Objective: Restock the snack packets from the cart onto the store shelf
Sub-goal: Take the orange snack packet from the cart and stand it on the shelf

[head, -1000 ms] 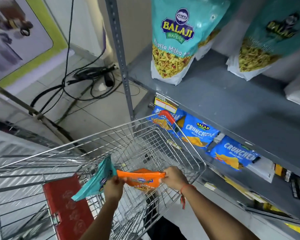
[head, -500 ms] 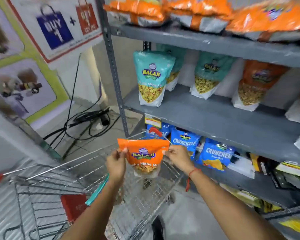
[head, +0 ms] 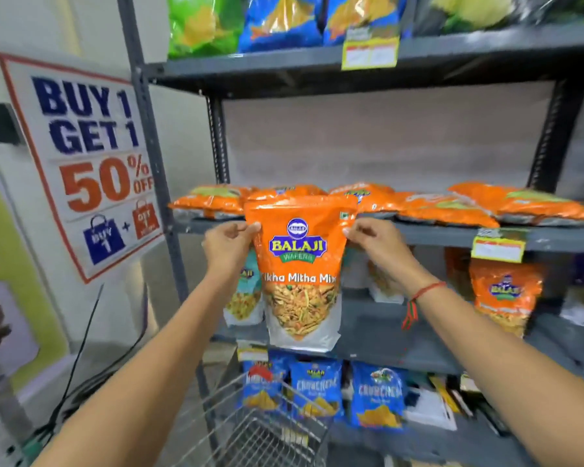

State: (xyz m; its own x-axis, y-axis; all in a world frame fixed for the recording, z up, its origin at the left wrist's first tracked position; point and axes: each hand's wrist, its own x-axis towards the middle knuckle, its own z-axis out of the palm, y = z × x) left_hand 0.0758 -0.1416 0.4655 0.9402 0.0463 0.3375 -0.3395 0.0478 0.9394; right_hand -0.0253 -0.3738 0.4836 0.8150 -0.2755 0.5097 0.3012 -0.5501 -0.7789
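Head view: You have raised the orange packet [head: 300, 264] out of the cart [head: 267, 429] to the level of the shelf [head: 435, 235] that carries matching orange packets [head: 452, 205] lying flat. This places the item at its row, ready for insertion. Your left hand [head: 228, 246] and right hand [head: 376, 242] each pinch one upper corner, fingers closed on the film. The packet hangs upright, long axis vertical, printed face toward you, just before the shelf edge.
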